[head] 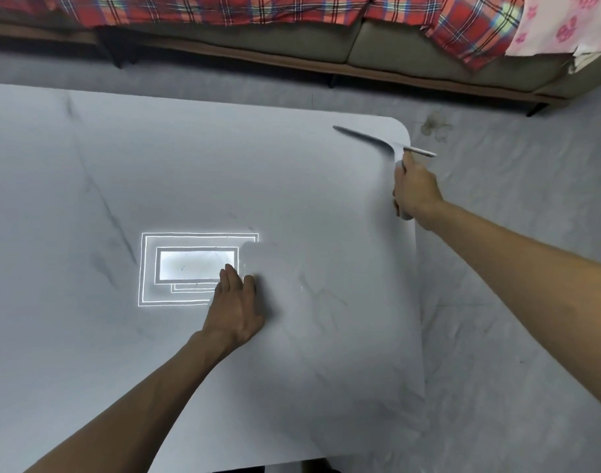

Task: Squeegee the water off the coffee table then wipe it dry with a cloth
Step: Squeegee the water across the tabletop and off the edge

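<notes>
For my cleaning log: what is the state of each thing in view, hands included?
squeegee: held by its handle, blade at the table's far right corner, one end past the edge.
right hand: grips the squeegee handle.
left hand: flat on the table, fingers straight.
coffee table: glossy; water not discernible.

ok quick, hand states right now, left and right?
Left hand: open, flat on the coffee table.
Right hand: closed on the squeegee, blade at the table's far right corner.

Squeegee (370, 138) blade blurred, handle mostly inside right hand (413, 189), table (87, 165) cropped left
</notes>
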